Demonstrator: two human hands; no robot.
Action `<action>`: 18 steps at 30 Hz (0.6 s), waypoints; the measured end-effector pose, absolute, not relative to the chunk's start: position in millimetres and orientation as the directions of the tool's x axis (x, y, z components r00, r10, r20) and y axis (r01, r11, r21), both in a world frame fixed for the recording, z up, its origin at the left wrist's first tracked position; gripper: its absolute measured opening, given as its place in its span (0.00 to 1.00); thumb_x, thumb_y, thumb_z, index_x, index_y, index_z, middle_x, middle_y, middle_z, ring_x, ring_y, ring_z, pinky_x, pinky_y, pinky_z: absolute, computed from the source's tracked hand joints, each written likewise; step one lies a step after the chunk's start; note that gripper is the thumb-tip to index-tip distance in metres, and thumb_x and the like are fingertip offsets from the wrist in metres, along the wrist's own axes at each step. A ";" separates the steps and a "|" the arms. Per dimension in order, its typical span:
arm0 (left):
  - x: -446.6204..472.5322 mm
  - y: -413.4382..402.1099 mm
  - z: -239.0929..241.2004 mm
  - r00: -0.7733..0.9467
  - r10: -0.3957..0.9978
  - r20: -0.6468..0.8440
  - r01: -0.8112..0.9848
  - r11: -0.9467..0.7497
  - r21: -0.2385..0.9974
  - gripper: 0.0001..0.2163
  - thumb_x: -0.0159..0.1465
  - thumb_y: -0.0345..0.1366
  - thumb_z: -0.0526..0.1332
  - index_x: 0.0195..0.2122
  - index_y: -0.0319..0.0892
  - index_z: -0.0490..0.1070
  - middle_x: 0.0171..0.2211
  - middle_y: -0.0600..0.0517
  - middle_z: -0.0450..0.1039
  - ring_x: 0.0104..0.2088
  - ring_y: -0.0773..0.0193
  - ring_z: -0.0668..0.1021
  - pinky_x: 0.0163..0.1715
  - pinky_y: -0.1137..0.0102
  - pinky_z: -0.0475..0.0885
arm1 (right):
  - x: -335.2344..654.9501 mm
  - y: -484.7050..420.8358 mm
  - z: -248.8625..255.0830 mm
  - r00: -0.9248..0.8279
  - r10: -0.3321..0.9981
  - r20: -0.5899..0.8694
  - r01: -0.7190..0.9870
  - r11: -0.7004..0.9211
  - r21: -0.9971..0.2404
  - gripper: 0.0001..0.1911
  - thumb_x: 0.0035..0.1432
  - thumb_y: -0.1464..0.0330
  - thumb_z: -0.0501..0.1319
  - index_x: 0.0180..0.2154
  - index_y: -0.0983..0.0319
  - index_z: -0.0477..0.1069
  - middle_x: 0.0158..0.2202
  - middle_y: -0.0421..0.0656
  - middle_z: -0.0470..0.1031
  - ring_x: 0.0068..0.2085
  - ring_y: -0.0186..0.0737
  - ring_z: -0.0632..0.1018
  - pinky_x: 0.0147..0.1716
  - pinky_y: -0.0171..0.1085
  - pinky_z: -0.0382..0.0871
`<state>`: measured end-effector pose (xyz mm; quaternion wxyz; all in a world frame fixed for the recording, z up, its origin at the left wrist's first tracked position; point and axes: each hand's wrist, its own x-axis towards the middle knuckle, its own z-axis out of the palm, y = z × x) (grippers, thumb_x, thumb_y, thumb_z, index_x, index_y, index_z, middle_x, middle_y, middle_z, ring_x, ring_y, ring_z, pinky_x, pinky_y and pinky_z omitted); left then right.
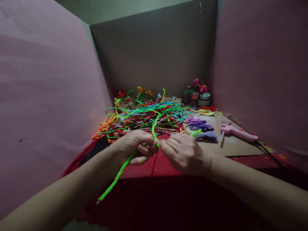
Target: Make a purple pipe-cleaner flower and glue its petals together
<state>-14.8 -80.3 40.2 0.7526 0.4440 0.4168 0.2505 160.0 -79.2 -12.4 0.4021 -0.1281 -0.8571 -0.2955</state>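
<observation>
A bright green fuzzy stem [117, 175] slants up from the lower left into the left hand [138, 146], whose fingers are clamped on it. It bends there, and a green length rises beyond them. The right hand [186, 154] is just beside, its fingers curled together, pinching at the bend. Both hands are above the front of a surface covered in red cloth [154, 168]. Farther in, a pale board [240, 149] on the right carries a pink glue gun [238, 132] and purple fuzzy bundles [209, 136]; to their left spreads a tangled heap of multicoloured stems [141, 117]. Behind stand a lidded jar [204, 100], pink flowers [202, 87] and orange flowers [148, 92]. Pink sheeting [48, 83] flanks both sides, and a dim grey wall [154, 54] closes the far end.
</observation>
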 end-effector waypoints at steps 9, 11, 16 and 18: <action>-19.9 -105.0 37.5 0.225 0.957 0.181 0.269 -0.240 0.933 0.06 0.56 0.35 0.59 0.31 0.37 0.70 0.22 0.53 0.68 0.17 0.72 0.68 0.16 0.76 0.67 | 156.8 -98.0 1.0 -0.371 0.811 0.452 0.154 0.534 -0.831 0.10 0.54 0.71 0.52 0.22 0.64 0.65 0.17 0.35 0.57 0.20 0.27 0.58 0.19 0.30 0.52; -21.0 -106.9 36.8 0.228 0.836 0.499 0.401 -0.547 0.735 0.07 0.55 0.32 0.61 0.35 0.40 0.71 0.27 0.52 0.70 0.26 0.69 0.71 0.24 0.75 0.69 | 157.3 -98.0 3.8 -0.417 0.855 0.308 0.015 0.345 -0.938 0.09 0.53 0.69 0.54 0.22 0.64 0.65 0.16 0.33 0.55 0.18 0.26 0.55 0.18 0.29 0.49; -16.7 -108.6 31.4 0.515 0.625 0.586 0.450 -0.779 0.436 0.04 0.58 0.30 0.58 0.28 0.40 0.71 0.28 0.51 0.69 0.32 0.66 0.71 0.34 0.71 0.66 | 155.0 -96.9 0.9 -0.458 0.856 0.241 -0.120 0.209 -0.971 0.07 0.49 0.69 0.56 0.22 0.64 0.65 0.15 0.33 0.56 0.18 0.26 0.55 0.17 0.30 0.48; -13.9 -111.7 31.8 0.511 0.687 0.517 0.496 -0.727 0.476 0.06 0.59 0.30 0.55 0.26 0.39 0.69 0.24 0.53 0.67 0.28 0.68 0.68 0.30 0.73 0.65 | 154.3 -99.1 0.6 -0.461 0.846 0.267 -0.090 0.255 -0.963 0.07 0.50 0.69 0.56 0.22 0.64 0.65 0.16 0.33 0.56 0.18 0.26 0.55 0.18 0.30 0.49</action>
